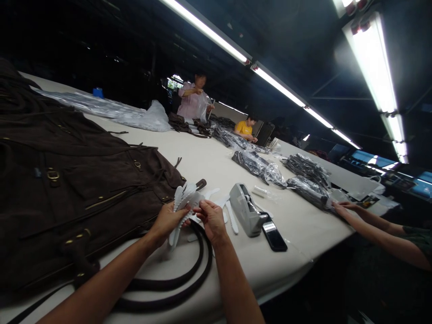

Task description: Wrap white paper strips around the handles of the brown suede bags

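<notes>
My left hand (169, 221) is closed around a fanned bunch of white plastic strips (182, 194), some with toothed edges. Just to the right, my right hand (211, 219) pinches at the edge of the same bunch with thumb and fingers. Beside my left arm lies a dark brown bag (84, 180) with brass buckles and a zip. Its black strap (204, 265) loops on the table below my hands. More white strips (231, 218) lie loose to the right of my right hand.
A grey tape dispenser (245, 209) and a black phone (274, 232) sit right of the strips. Plastic-wrapped dark bundles (258, 166) lie farther back. Another person's hands (346, 211) touch a wrapped bundle at the right. Two people work at the far side.
</notes>
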